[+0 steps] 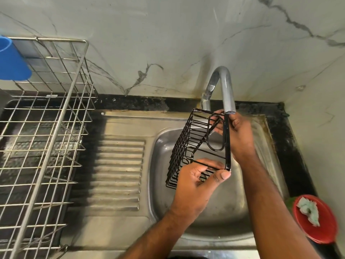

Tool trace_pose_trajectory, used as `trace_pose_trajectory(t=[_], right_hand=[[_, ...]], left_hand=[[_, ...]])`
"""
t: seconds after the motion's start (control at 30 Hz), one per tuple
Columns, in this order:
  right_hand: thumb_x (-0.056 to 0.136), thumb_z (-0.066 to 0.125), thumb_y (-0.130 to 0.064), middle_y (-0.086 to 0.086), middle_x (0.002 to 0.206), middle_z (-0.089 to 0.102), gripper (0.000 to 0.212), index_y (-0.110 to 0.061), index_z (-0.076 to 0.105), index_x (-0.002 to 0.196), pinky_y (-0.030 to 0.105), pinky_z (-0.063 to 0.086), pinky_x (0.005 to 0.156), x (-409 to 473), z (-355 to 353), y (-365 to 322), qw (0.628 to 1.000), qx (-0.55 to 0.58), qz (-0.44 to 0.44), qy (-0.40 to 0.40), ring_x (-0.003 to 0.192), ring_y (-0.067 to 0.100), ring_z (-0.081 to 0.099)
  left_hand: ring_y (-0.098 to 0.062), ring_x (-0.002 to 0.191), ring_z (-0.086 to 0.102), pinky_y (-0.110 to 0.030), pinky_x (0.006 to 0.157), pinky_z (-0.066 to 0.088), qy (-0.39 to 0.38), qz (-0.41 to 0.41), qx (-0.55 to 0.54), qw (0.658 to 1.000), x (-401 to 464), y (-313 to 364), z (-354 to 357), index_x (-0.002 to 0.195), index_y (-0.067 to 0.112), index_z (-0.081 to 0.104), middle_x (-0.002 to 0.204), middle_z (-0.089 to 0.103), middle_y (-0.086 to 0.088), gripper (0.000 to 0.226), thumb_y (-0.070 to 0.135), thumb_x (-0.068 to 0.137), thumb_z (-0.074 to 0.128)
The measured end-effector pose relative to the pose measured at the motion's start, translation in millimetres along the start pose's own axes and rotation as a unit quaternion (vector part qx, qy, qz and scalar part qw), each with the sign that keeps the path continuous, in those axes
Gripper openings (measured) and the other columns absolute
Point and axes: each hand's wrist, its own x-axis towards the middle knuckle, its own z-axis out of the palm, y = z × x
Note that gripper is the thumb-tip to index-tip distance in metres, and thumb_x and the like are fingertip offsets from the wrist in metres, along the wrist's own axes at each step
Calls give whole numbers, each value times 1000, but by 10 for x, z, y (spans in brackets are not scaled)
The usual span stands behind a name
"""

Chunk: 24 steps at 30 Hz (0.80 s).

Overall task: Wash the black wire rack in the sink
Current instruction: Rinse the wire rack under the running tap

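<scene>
From the head view, the black wire rack is held up over the basin of the steel sink, directly beneath the mouth of the curved tap, tilted so its flat back bar runs down the right side. The left hand has its fingers curled round the rack's lower corner, thumb pressed against the end of the bar; the right hand grips the upper end of that bar just under the spout. No clear stream of water shows at the spout, so whether the tap is running cannot be told. The step in hand looks like rinsing, and doing it well probably means keeping both grips at the ends of the bar so the open wires stay exposed, then turning the rack slowly so the flow reaches every rung, the inner corners and the oval loop in the back. Keeping it low inside the basin should limit splashing onto the dark bench. A red dish with a pale scrub pad sits near the basin's right edge for stubborn spots, and the steel drying rack on the left seems the natural place for it afterwards.
</scene>
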Motion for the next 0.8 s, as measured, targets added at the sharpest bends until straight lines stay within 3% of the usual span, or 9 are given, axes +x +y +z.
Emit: trace_pose_trajectory(t=[0.13,0.3,0.4,0.63,0.8], right_hand=[[99,60,-8,1,107,78,26,-32,71,102,48,57,97,6,10,-6,1000,-5,3,3,106,17,73],[101,59,-11,-5,103,78,38,-48,72,100,56,59,89,21,7,36,999,-44,-4,17,101,22,74],[101,59,-11,-7,102,78,33,-42,71,105,58,59,86,5,-6,39,999,-43,-15,21,99,25,74],[101,60,-17,4,97,75,34,-50,70,98,63,59,76,-27,-12,-1,996,-66,-53,25,93,37,72],[100,59,-19,1,99,76,35,-52,69,97,64,59,79,-52,-6,-39,996,-69,-52,32,95,37,72]], left_hand=[[-17,90,73,-28,84,56,-2,-8,-12,1000,3,-6,-23,93,-1,76,90,78,-6,15,10,83,79],[-18,90,74,-30,84,57,-5,-16,-6,1000,-10,-9,-48,92,0,77,89,79,-4,16,13,82,81],[-19,90,74,-33,85,58,-8,-13,1,1000,1,2,-53,92,1,78,89,79,-4,18,14,81,82],[-19,91,74,-38,86,58,-3,-20,10,1000,-3,-7,-59,91,3,79,89,79,-3,20,18,79,83],[-19,91,74,-39,86,59,-6,-5,24,1000,-2,0,-65,91,3,79,89,79,-3,21,20,79,83]])
